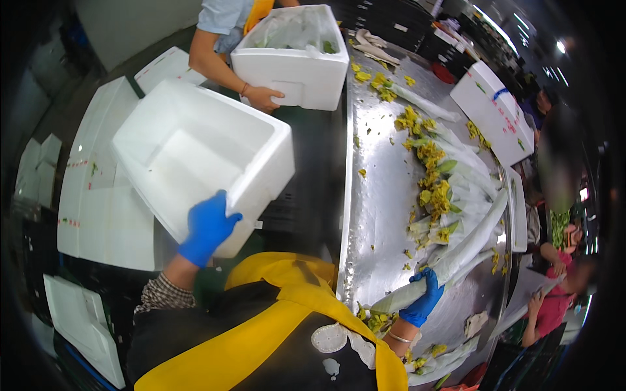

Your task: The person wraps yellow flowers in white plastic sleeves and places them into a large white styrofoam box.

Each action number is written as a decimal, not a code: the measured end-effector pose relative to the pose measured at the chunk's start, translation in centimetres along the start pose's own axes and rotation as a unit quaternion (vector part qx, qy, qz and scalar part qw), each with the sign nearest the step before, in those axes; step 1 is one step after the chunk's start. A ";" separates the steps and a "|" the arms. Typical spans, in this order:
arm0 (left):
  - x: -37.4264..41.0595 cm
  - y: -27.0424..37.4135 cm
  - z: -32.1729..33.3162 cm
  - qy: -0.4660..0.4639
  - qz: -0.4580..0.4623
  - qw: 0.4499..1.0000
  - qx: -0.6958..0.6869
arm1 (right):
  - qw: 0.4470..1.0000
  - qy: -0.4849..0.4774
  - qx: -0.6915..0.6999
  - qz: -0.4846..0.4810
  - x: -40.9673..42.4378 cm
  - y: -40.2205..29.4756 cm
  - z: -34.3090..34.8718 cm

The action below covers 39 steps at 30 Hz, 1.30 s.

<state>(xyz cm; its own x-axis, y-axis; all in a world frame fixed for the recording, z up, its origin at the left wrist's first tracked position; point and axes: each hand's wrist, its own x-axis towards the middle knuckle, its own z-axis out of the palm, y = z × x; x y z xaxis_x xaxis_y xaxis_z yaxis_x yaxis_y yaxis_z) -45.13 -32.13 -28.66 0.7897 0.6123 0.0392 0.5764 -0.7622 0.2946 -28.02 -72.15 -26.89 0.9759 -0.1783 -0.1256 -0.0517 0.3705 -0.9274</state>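
My left hand [209,226], in a blue glove, grips the near rim of a white foam box [200,141] that is tilted and has a bare interior. On the metal table, my right hand [424,297], also gloved in blue, is closed around a long bundle wrapped in white paper [462,244]. Beyond it lie more paper-wrapped bundles [464,171] with yellowed leafy stems [433,171] at their ends. Near my right wrist, further yellow-green leaves [379,320] rest at the table's near edge.
A co-worker's bare hand [263,97] supports another foam box [293,76] with plastic-covered greens. Stacked foam boxes [98,210] stand at left, a foam lid [83,322] below them. A closed foam box [494,112] sits across the metal table [371,195]. People work at the right.
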 end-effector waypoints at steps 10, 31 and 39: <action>0.2 2.1 2.9 -0.035 0.122 0.983 -0.134 | 0.999 0.024 -0.037 0.006 -0.4 -0.5 0.0; -0.7 -0.4 7.9 -0.204 0.322 0.924 -0.033 | 0.937 -0.289 -0.148 0.125 -0.9 2.0 18.2; -0.7 -3.2 13.5 -0.186 0.411 0.892 -0.042 | 0.805 -0.473 -0.229 0.275 0.0 11.8 27.0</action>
<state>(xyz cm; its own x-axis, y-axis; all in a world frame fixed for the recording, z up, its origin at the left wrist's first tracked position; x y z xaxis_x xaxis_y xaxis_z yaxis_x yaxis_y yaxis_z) -44.63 -32.98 -42.54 0.9623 -0.2690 -0.0396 -0.2339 -0.8935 0.3834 -22.89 -43.14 -28.33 0.4924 0.7522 -0.4379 -0.3919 -0.2576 -0.8832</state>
